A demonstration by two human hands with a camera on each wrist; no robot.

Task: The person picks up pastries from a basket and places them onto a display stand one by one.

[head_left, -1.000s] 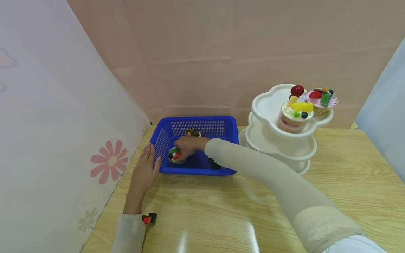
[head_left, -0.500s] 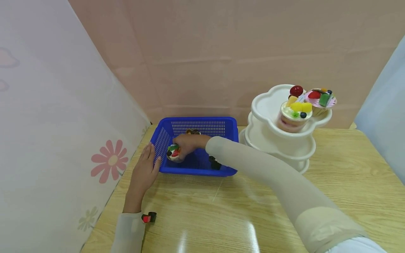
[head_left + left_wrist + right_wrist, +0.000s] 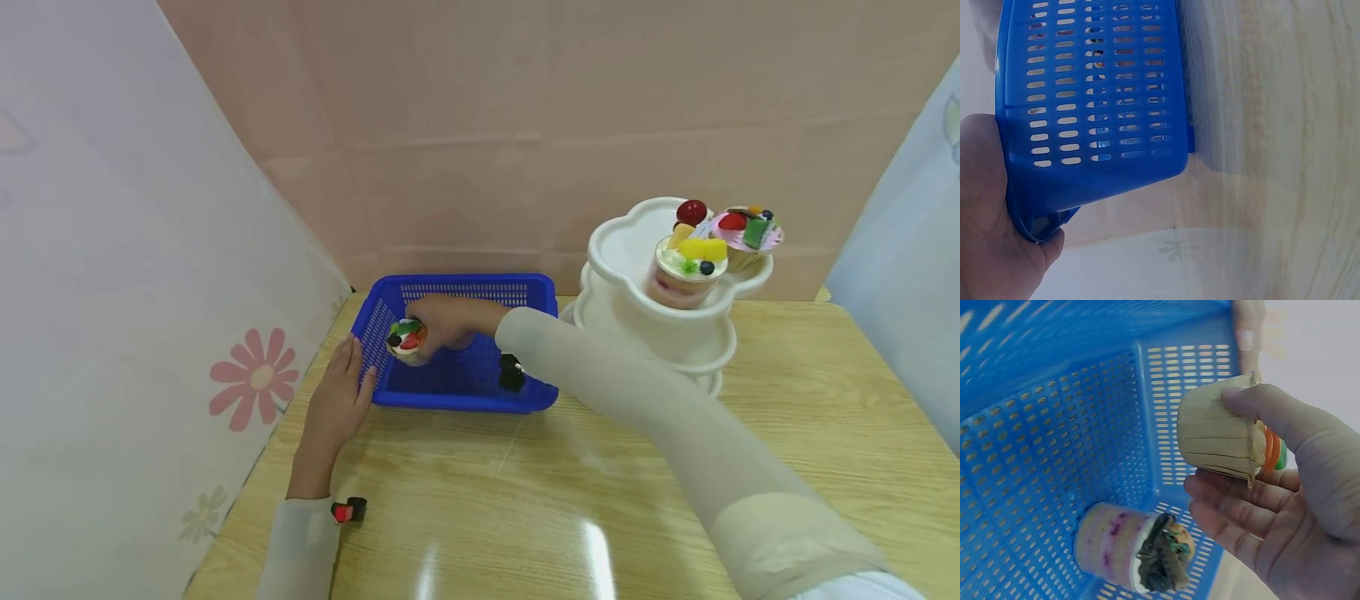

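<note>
Two hands are at work around the blue basket (image 3: pixel 457 392), which sits on the wooden table (image 3: pixel 600 483) at its far left, close to the pink back wall. We see our right hand (image 3: pixel 442 323) reaching in over the basket, with thumb and fingers curled around a cupcake (image 3: pixel 406 340) in a pale pleated paper cup. The cupcake is lifted clear of the basket floor, near the basket's left wall, with red, green and dark toppings showing on it. From the right wrist view we see the thumb on one side of the paper cup (image 3: pixel 1217 439) and the fingers (image 3: pixel 1229 515) on the other.

Our left hand (image 3: pixel 337 402) lies flat with straight fingers against the outside of the basket's left wall, holding nothing. The left wrist view shows the palm (image 3: pixel 988 212) touching the basket's rim at its corner.

Inside the basket, on its floor, a dessert cup (image 3: pixel 1129 547) with pink layers and a dark topping lies on its side. A small dark piece (image 3: pixel 512 373) sits by the basket's near right corner; we cannot tell what it is.

To the right of the basket stands a white tiered stand (image 3: pixel 637 250). On its top tier we see a fruit-topped dessert cup (image 3: pixel 682 271) and a pink cupcake (image 3: pixel 746 233), close beside each other
</note>
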